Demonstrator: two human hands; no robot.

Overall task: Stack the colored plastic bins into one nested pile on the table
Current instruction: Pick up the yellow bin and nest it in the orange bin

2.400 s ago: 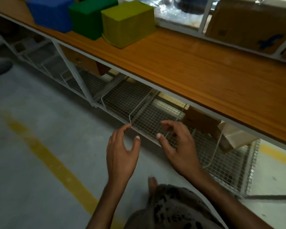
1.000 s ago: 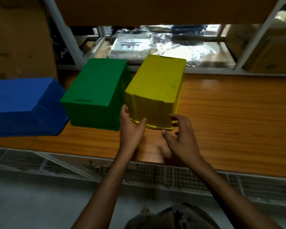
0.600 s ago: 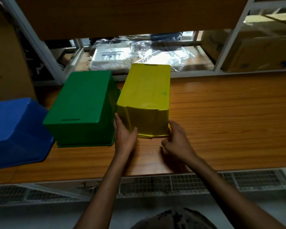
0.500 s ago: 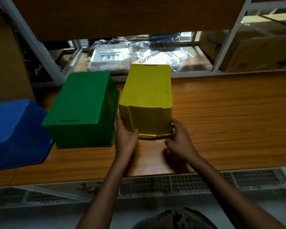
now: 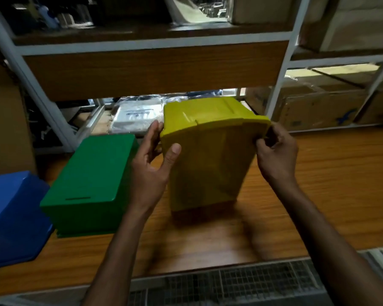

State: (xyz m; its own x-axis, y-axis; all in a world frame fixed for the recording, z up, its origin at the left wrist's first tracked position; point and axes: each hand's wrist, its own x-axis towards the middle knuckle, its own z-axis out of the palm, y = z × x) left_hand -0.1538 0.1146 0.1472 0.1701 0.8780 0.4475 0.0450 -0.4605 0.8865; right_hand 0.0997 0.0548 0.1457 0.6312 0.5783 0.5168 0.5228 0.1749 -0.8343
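Whereas the yellow bin (image 5: 210, 155) lay mouth-down on the table (image 5: 329, 184) half a second ago, the head view now lists it tipped up on end and blurred. Left hand (image 5: 150, 171) and right hand (image 5: 276, 155) each grip a rim corner. Judged: bin being turned over, nesting not begun. Green bin (image 5: 91, 173) just left, blue bin (image 5: 11, 213) beyond, both inverted. Wooden top; steel racking (image 5: 276, 85), cardboard boxes (image 5: 318, 107) and wrapped packets (image 5: 135, 115) behind.

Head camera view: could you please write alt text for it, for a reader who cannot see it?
The left hand and right hand grip a yellow bin by its rim, tipped up over a wooden table. An upturned green bin sits to its left, a blue bin further left; cardboard boxes stand on shelving behind.
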